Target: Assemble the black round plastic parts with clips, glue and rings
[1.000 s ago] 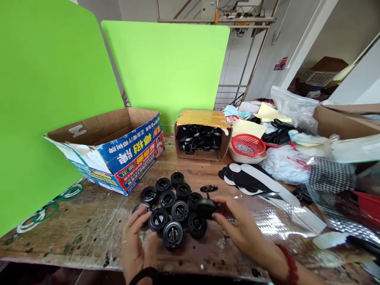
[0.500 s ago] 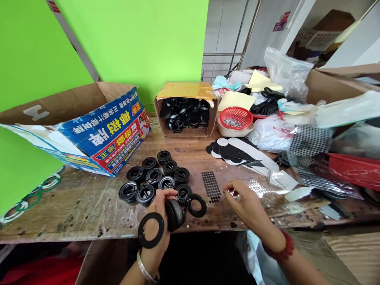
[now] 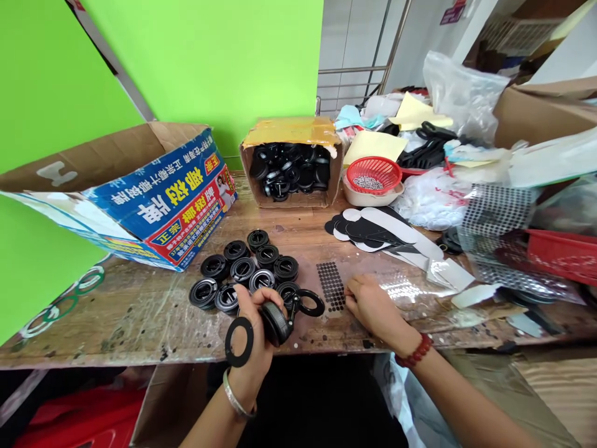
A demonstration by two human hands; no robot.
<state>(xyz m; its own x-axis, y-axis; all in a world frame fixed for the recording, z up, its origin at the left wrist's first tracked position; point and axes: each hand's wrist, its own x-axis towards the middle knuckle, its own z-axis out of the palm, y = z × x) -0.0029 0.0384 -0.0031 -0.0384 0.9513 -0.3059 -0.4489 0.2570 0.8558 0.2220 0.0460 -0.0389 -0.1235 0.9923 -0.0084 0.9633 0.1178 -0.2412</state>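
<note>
My left hand [image 3: 254, 333] is closed around a black round ear-cup-like part [image 3: 275, 323]. A black ring [image 3: 311, 303] sticks out from that part on a small joint. Against the thumb side of the same hand hangs a flat black ring [image 3: 239, 341]. My right hand [image 3: 373, 305] is at the right edge of a clear sheet of small black dots [image 3: 330, 283], fingers curled and pressed together; whatever is between the fingertips is hidden. Several similar round black parts [image 3: 242, 269] stand grouped on the table just beyond my left hand.
An opened blue carton [image 3: 158, 199] stands at the left. A small cardboard box [image 3: 293, 198] behind holds more black parts. Right of it are a red basket [image 3: 374, 167], black and white oval pieces [image 3: 373, 227], a dotted clear sheet [image 3: 499, 211], plastic bags and a red tray [image 3: 559, 255].
My right hand has moved left to the edge of the dot sheet. My left hand still holds the round part, turned slightly. The view has shifted a little.
</note>
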